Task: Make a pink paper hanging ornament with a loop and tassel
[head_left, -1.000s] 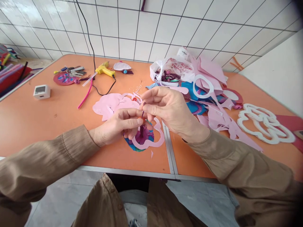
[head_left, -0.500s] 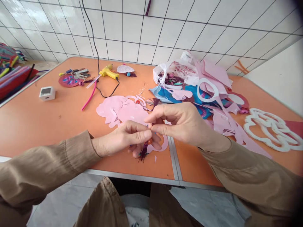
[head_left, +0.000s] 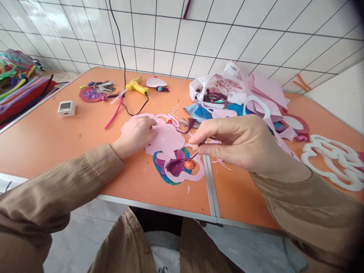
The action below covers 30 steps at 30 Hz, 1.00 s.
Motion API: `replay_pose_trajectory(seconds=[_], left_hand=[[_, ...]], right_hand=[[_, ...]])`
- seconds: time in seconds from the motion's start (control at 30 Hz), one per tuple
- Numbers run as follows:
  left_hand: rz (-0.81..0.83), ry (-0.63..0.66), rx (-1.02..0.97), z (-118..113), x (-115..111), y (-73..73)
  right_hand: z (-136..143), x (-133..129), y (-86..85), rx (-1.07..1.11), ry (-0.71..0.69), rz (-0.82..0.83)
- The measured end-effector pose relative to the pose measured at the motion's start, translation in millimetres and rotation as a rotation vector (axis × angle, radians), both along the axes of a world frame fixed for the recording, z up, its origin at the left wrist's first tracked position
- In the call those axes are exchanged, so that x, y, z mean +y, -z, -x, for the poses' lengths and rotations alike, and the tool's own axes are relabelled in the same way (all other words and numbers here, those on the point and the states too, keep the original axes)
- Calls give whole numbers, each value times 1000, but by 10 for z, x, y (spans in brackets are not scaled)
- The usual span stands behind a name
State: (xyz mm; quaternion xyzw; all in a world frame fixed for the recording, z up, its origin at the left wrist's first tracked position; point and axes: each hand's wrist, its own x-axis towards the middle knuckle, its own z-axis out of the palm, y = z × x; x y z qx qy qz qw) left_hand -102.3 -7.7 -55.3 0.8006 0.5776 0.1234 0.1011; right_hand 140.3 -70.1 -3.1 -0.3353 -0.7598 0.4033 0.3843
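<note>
Between thumb and index finger, my right hand (head_left: 236, 142) pinches the cord of a dark purple tassel (head_left: 175, 165) with an orange bell (head_left: 189, 164). The tassel hangs over a pink paper outline (head_left: 200, 172) and a blue and purple patterned piece (head_left: 159, 167). My left hand (head_left: 136, 136) rests on the left side of the pink paper shapes (head_left: 167, 136), its fingers curled at their edge; whether it grips one is hidden. Behind the shapes lies another dark tassel (head_left: 191, 124) beside a red bead (head_left: 170, 121).
A yellow glue gun (head_left: 137, 87) with a black cable lies at the back, near keys (head_left: 104, 87) and a small white box (head_left: 66, 108). At right are a plastic bag (head_left: 222, 87), pink sheets (head_left: 267, 94) and white cut-out outlines (head_left: 327, 161). Colourful sticks (head_left: 25, 94) sit far left.
My left hand has let go of the tassel piece and moved left and up onto the pink shapes. My right hand has moved right, with the tassel and bell now hanging from it.
</note>
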Motion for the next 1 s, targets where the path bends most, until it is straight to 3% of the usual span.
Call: replay_pose_trajectory(seconds=[0.13,0.37,0.63,0.8,0.9,1.0], left_hand=[[-36,-7,72,-48,-53,71],[27,-60,-57,-60,-44,49],[-67,6,77,-167,82,85],[-147,119,141,-283,139,161],[-139,64,55,-287,160,164],[-34,-65,-183,-248,194,89]], right_hand=[[-4,25,-16,29,-9,9],[-9,75,4,24,-16,4],[-8,92,23,5,-52,45],[-22,103,4,13,-22,20],[-26,102,-16,30,-5,29],[-27,109,-13,37,-9,44]])
